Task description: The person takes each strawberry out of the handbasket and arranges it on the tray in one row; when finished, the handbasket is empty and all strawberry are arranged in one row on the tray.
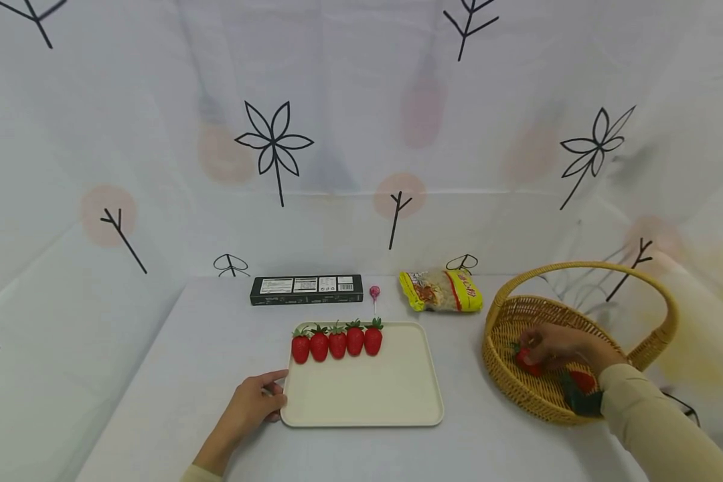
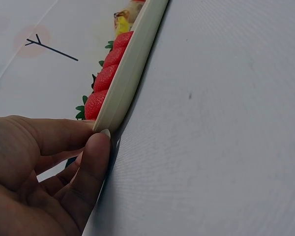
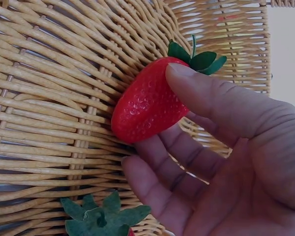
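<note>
Inside the wicker basket point(image 1: 512, 385) on the right, my right hand point(image 1: 557, 345) pinches a red strawberry point(image 3: 147, 103) between thumb and fingers. Its green leaves point away from the basket's weave in the right wrist view. Another strawberry point(image 1: 583, 381) lies lower in the basket, partly hidden by my arm; its leafy top point(image 3: 103, 216) shows in the right wrist view. My left hand point(image 1: 253, 405) holds the left edge of a cream tray point(image 1: 367, 395) with thumb and fingertips. Several strawberries point(image 1: 337, 343) stand side by side along the tray's back left, leaves toward the back.
Behind the tray lie a dark box point(image 1: 306, 290), a pink lollipop point(image 1: 375, 292) and a yellow food packet point(image 1: 442, 291). The basket's tall handle point(image 1: 584, 266) arches over it near my right forearm. White patterned cloth hangs behind the white table point(image 1: 175, 375).
</note>
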Tool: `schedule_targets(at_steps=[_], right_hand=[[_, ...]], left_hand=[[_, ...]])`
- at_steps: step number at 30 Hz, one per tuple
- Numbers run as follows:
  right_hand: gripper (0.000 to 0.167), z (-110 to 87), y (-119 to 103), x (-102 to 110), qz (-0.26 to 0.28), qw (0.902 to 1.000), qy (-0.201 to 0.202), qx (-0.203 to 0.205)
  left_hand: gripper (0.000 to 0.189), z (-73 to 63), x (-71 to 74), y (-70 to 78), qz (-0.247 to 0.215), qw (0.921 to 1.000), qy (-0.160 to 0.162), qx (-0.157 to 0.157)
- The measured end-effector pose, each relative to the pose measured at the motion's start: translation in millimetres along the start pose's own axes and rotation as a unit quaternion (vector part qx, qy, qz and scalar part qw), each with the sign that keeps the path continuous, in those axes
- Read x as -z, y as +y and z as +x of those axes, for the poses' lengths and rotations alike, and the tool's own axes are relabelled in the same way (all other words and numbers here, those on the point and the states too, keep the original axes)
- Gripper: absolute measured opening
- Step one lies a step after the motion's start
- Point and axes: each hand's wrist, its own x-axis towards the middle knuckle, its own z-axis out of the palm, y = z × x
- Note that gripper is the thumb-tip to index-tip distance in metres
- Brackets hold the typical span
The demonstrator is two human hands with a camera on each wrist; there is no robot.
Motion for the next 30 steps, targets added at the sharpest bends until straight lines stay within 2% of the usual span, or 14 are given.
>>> schedule_targets(at_steps=[6, 11, 18, 24, 30], right_hand=[[0.039, 2.5, 6.3, -1.1, 0.007, 0.9999, 0.007, -0.004], [0.035, 4.6, 13.2, 0.6, 0.017, 0.9996, 0.003, 0.023], [0.041, 3.8, 17.9, 8.0, 0.037, 0.997, 0.021, 0.064], [0.046, 0.2, 12.3, 13.6, 0.078, 0.9916, 0.064, 0.081], [0.043, -10.5, -0.9, 16.0, 0.145, 0.9795, 0.101, 0.096]], left_hand=[[0.055, -0.4, 0.0, -0.2, -0.002, 1.0, 0.0, 0.0], [0.056, -0.5, 0.3, 0.1, -0.003, 1.0, -0.004, -0.001], [0.056, -0.2, 0.4, 0.0, -0.003, 1.0, -0.003, -0.001], [0.056, 0.7, 0.2, -0.4, -0.002, 1.0, -0.002, -0.003], [0.056, 2.2, -0.2, -1.6, 0.005, 1.0, -0.004, 0.003]])
